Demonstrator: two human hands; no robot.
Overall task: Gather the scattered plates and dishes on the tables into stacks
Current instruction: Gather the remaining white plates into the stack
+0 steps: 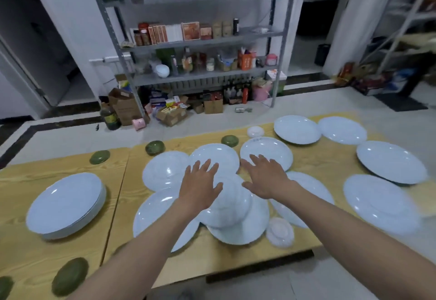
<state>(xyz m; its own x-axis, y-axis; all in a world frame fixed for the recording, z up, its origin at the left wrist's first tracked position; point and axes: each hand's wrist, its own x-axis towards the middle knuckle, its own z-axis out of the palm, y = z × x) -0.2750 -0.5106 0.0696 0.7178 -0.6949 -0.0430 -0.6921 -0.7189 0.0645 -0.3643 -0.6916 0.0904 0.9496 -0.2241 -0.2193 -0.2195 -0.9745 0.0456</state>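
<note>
Nearest, a dark green round dish lies on the yellow wood-grain table. At the left stands a stack of glossy white plates. In the middle lies a cluster of smooth overlapping white plates. The left hand and the right hand are over its far part, fingers straight and spread, holding nothing. I cannot tell if they touch it. Behind stands a grey metal shelf with boxes.

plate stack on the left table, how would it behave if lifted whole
The plate stack is probably heavy: several rims show at its edge. Glossy highlights suggest a slick glaze, so plates may slide. Likely rigid and breakable, seemingly ceramic.
</note>
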